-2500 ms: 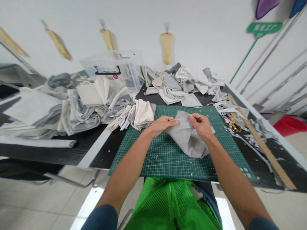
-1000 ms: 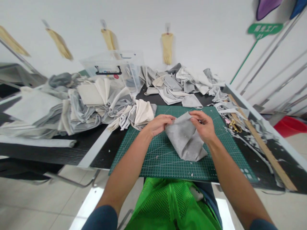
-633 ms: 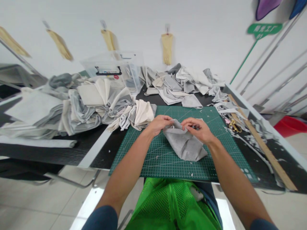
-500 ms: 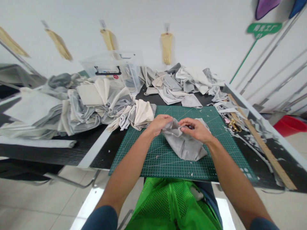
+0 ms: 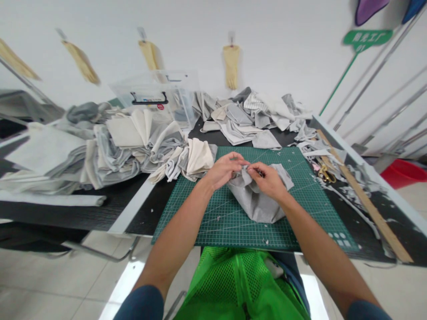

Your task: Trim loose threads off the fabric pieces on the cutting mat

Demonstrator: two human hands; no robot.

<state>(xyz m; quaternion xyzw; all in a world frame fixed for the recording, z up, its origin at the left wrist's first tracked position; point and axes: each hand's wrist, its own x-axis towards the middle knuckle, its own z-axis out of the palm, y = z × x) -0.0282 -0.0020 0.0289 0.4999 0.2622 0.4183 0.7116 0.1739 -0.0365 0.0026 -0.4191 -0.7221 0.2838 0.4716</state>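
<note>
A crumpled piece of grey fabric (image 5: pixel 262 205) rests on the green cutting mat (image 5: pixel 210 226), its upper edge bunched up between my hands. My left hand (image 5: pixel 225 171) is at its upper left edge, fingers curled toward the cloth with the tips close to the other hand. Thumb and fingers of my right hand (image 5: pixel 267 178) pinch the gathered top of the fabric. The fingertips of both hands nearly meet there, and part of the cloth is hidden behind them.
Folded grey and cream cloths (image 5: pixel 113 146) are heaped at the left, before a clear plastic box (image 5: pixel 153 95). More fabric pieces (image 5: pixel 247 115) lie behind the mat. At the right are gold-handled scissors (image 5: pixel 327 174), a wooden ruler (image 5: pixel 370 204) and scraps.
My right hand has shifted slightly left toward my left hand, and my left hand has moved a little up with its fingers reaching right. The fabric's top is more bunched.
</note>
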